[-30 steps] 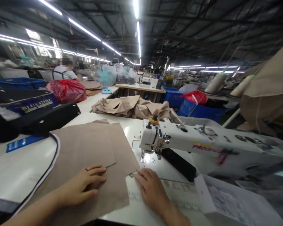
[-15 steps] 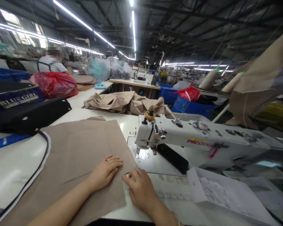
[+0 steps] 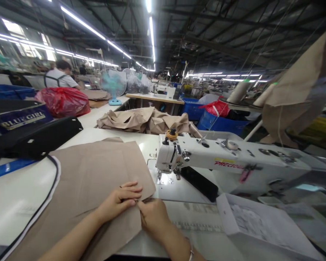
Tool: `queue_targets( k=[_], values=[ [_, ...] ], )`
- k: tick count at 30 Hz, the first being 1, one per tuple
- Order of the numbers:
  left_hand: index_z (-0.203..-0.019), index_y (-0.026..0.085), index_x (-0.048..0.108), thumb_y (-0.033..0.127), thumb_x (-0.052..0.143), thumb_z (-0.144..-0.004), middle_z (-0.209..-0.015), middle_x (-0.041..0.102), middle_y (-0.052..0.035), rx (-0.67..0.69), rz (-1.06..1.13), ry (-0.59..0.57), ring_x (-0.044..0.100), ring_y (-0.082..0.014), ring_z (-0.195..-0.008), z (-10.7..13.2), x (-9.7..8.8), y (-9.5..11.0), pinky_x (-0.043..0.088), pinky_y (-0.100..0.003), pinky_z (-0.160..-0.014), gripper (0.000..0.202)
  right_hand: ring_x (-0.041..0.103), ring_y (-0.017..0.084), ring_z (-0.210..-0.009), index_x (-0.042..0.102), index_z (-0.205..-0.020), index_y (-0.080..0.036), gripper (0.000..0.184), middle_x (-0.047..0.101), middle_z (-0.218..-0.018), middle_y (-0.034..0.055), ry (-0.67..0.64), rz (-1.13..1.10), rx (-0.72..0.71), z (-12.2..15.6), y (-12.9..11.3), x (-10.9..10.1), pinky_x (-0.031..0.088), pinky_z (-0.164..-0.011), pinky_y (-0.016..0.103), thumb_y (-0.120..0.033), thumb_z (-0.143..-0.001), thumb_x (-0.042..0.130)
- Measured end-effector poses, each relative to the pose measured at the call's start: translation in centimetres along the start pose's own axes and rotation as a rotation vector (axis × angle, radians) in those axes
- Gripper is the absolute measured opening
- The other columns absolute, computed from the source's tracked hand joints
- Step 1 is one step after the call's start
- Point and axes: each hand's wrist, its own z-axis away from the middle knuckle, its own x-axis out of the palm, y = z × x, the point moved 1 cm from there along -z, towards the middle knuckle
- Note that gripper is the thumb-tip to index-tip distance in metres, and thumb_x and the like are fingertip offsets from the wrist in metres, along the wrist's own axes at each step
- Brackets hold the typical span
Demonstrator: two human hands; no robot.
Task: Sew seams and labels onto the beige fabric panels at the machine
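Note:
A large beige fabric panel (image 3: pixel 97 170) lies over the table, left of a white sewing machine (image 3: pixel 195 152). My left hand (image 3: pixel 122 199) rests on the panel with its fingers stretched out and the thumb close to the right edge. At that edge, my right hand (image 3: pixel 154 217) is closed, thumb and finger pinching the fabric just beside the left fingertips. The panel's edge is lifted and creased between the two hands. The machine's needle and presser foot (image 3: pixel 161 175) stand up and to the right of both hands, apart from the fabric.
A black phone (image 3: pixel 199 183) lies under the machine arm. Right of my hands is a white box (image 3: pixel 260 224) of small pale items. Crumpled beige fabric (image 3: pixel 141 119) lies behind the machine. A black piece (image 3: pixel 43 137) and a red bag (image 3: pixel 63 101) sit left; a person (image 3: pixel 61 76) works beyond.
My right hand has moved slightly left and closed on the fabric edge, which is now lifted and creased. The left hand has shifted a little, staying on the panel.

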Motion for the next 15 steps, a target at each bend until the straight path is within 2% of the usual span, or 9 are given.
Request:
queue_targets(
  k=[2,5,8,11,13,15],
  values=[
    [-0.097,0.023,0.069,0.039,0.053,-0.084,-0.11,0.065,-0.0083,-0.005,0.071,0.042,0.047,-0.024,-0.119,0.0,0.1,0.1,0.039,-0.046,-0.098,0.026,0.06,0.015,-0.065,0.061,-0.075,-0.022,0.014,0.067,-0.072,0.0017,0.025,-0.034,-0.009,0.0,-0.1,0.2,0.034,-0.054,0.024,-0.021,-0.078,0.048],
    [-0.088,0.021,0.07,0.037,0.053,-0.084,-0.098,0.07,-0.0072,-0.011,0.063,0.064,0.054,-0.023,-0.112,0.0,-0.2,1.1,0.04,-0.044,-0.098,0.024,0.059,0.014,-0.068,0.062,-0.076,-0.022,0.015,0.067,-0.075,0.0016,0.044,-0.091,-0.024,0.3,0.1,0.0,0.036,-0.057,0.023,-0.018,-0.078,0.047],
    [-0.078,0.02,0.067,0.031,0.048,-0.086,-0.08,0.072,-0.0012,0.001,-0.069,0.135,0.064,-0.0177,-0.089,0.3,-2.0,2.8,0.034,-0.044,-0.104,0.024,0.054,0.015,-0.068,0.059,-0.069,-0.021,0.015,0.063,-0.073,0.0021,0.07,-0.195,-0.058,0.8,0.2,-0.9,0.037,-0.059,0.024,-0.018,-0.078,0.048],
    [-0.073,0.02,0.062,0.026,0.044,-0.087,-0.067,0.067,0.0048,0.022,-0.24,0.271,0.065,-0.0124,-0.069,1.3,-4.9,4.5,0.034,-0.04,-0.106,0.024,0.049,0.015,-0.068,0.051,-0.055,-0.019,0.03,0.055,-0.067,0.0026,0.199,-0.345,-0.047,1.0,0.0,-2.0,0.038,-0.061,0.026,-0.025,-0.083,0.047],
    [-0.074,0.021,0.061,0.025,0.044,-0.086,-0.067,0.066,0.0056,0.053,-0.313,0.31,0.065,-0.0131,-0.073,2.2,-6.3,5.1,0.037,-0.036,-0.104,0.021,0.047,0.015,-0.069,0.046,-0.051,-0.018,0.036,0.052,-0.065,0.0023,0.321,-0.44,-0.048,1.0,-0.5,-2.6,0.039,-0.062,0.027,-0.029,-0.086,0.047],
    [-0.075,0.022,0.062,0.025,0.045,-0.085,-0.069,0.068,0.005,0.056,-0.339,0.326,0.066,-0.0147,-0.079,3.0,-6.9,5.5,0.041,-0.034,-0.101,0.019,0.049,0.015,-0.072,0.046,-0.053,-0.018,0.034,0.054,-0.068,0.0028,0.43,-0.527,-0.072,1.0,-1.1,-2.8,0.041,-0.065,0.028,-0.028,-0.086,0.048]
  ],
)
